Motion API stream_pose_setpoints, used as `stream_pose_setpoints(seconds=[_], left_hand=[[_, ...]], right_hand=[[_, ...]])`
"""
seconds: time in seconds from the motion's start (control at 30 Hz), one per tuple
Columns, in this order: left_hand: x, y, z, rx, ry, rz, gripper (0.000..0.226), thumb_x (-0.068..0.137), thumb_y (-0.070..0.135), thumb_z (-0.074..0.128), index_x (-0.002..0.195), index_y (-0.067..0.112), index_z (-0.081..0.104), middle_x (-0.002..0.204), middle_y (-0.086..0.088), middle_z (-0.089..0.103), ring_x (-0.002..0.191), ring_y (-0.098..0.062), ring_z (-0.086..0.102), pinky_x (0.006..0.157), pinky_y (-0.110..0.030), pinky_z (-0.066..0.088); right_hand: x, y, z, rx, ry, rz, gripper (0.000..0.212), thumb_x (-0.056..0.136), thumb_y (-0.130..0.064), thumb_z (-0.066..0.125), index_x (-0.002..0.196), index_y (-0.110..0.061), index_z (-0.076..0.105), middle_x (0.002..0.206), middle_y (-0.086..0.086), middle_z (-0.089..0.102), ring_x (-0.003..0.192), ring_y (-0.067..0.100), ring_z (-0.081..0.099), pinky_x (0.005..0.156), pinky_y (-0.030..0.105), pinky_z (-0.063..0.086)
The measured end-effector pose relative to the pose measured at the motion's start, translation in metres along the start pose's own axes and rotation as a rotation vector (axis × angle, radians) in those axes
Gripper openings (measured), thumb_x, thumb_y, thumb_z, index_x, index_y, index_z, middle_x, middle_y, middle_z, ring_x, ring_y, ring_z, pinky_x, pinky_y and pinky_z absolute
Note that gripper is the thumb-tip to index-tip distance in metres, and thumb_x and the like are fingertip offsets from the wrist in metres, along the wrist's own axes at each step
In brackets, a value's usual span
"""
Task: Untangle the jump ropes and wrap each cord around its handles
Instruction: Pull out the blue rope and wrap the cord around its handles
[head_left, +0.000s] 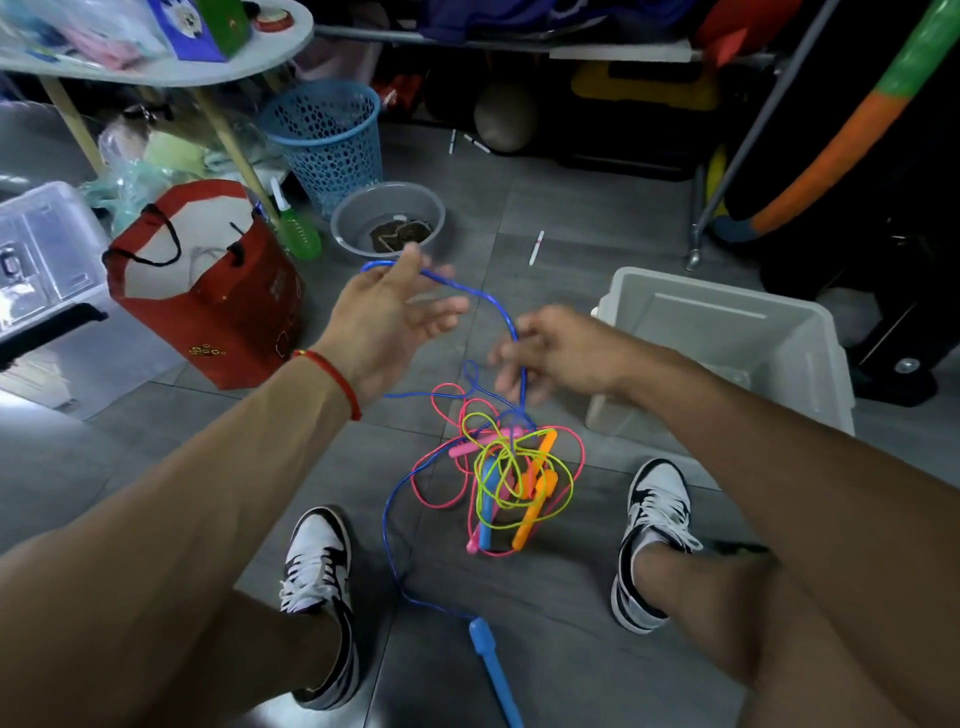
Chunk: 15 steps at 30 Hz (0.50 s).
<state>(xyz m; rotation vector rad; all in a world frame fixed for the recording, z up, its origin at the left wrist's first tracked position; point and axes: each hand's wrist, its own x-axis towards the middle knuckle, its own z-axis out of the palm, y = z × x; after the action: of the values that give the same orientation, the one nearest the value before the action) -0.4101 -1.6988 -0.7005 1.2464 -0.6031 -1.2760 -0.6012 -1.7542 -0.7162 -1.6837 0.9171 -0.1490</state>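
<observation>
Head view: two hands lift the blue cord above a knot of jump ropes

Head camera looks down at a grey tile floor (571, 218). The bare floor is boxed in. A red bag (208, 291) stands on the left side, a grey bowl (387, 218) and a blue basket (327, 140) sit up ahead, and a white bin (727, 338) stands on the right side. Two black and white shoes (317, 582) sit low in the picture, one on each side of the ropes. The most open floor is between the shoes and in front of the bowl.

The left hand (387, 317) is held up with its fingers spread wide. The blue cord (493, 301) lies across its fingertips near the thumb; I cannot tell if the thumb pinches it. The right hand (550, 353) is blurry. Its fingers curl around the same blue cord lower down.

From the right hand the blue cord drops to the tangle (509, 478), which lies on the floor just below both hands. Pink, yellow and blue cords loop around pink, orange and blue handles there. A long blue loop runs out of the knot to one blue handle (491, 660), lying apart near the bottom edge.
</observation>
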Motion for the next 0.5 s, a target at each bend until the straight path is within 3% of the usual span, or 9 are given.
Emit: stream_pose_setpoints(seconds=[0.1,0.17,0.23,0.3,0.37,0.43,0.5], left_hand=[[-0.001,-0.019,0.002,0.251,-0.101,-0.198,0.022,0.098,0.020,0.050,0.115,0.011,0.060,0.123,-0.013,0.068,0.094,-0.025,0.067,0.077,-0.037,0.056],[-0.014,-0.041,0.012,0.540,-0.301,-0.189,0.028,0.095,0.015,0.059,0.122,0.013,0.063,0.123,-0.009,0.069,0.100,-0.018,0.062,0.084,-0.037,0.052],[-0.025,-0.056,0.025,0.682,-0.394,-0.126,0.024,0.101,0.011,0.055,0.123,0.007,0.064,0.119,-0.010,0.068,0.096,-0.010,0.060,0.079,-0.027,0.050],[-0.027,-0.057,0.030,0.671,-0.339,-0.042,0.024,0.105,0.010,0.045,0.117,-0.001,0.063,0.109,-0.015,0.068,0.085,-0.010,0.064,0.069,-0.019,0.051],[-0.024,-0.047,0.030,0.602,-0.256,0.026,0.024,0.106,0.009,0.042,0.112,-0.003,0.062,0.102,-0.021,0.069,0.086,-0.023,0.066,0.073,-0.026,0.054],[-0.023,-0.033,0.032,0.505,-0.200,0.068,0.024,0.107,0.012,0.039,0.110,0.000,0.059,0.098,-0.022,0.070,0.089,-0.034,0.066,0.082,-0.038,0.054],[-0.023,-0.021,0.034,0.374,-0.176,0.094,0.025,0.108,0.016,0.037,0.106,0.003,0.058,0.092,-0.016,0.073,0.083,-0.035,0.070,0.082,-0.041,0.057]], right_hand=[[-0.003,-0.022,-0.009,0.224,0.231,-0.157,0.025,0.102,-0.011,0.053,0.113,0.011,0.060,0.074,0.010,0.070,0.054,0.020,0.066,0.050,0.027,0.055],[-0.007,-0.033,-0.012,0.308,0.316,-0.247,0.025,0.100,-0.015,0.058,0.109,0.008,0.063,0.074,0.009,0.073,0.057,0.023,0.068,0.052,0.029,0.057],[-0.009,-0.037,-0.013,0.361,0.376,-0.290,0.025,0.099,-0.017,0.060,0.108,0.006,0.065,0.078,0.010,0.075,0.060,0.025,0.069,0.052,0.028,0.056],[-0.007,-0.036,-0.016,0.398,0.435,-0.287,0.027,0.100,-0.020,0.059,0.110,0.005,0.065,0.086,0.013,0.075,0.065,0.023,0.070,0.055,0.028,0.056],[-0.002,-0.029,-0.020,0.434,0.443,-0.226,0.028,0.103,-0.020,0.052,0.114,0.002,0.065,0.102,0.017,0.074,0.078,0.024,0.071,0.064,0.032,0.058],[0.001,-0.017,-0.021,0.462,0.373,-0.083,0.028,0.103,-0.016,0.045,0.115,-0.002,0.066,0.113,0.018,0.071,0.090,0.026,0.068,0.072,0.039,0.059],[0.004,-0.002,-0.018,0.265,0.191,0.024,0.024,0.100,-0.008,0.046,0.113,-0.008,0.066,0.108,0.016,0.070,0.094,0.024,0.065,0.076,0.042,0.057]])
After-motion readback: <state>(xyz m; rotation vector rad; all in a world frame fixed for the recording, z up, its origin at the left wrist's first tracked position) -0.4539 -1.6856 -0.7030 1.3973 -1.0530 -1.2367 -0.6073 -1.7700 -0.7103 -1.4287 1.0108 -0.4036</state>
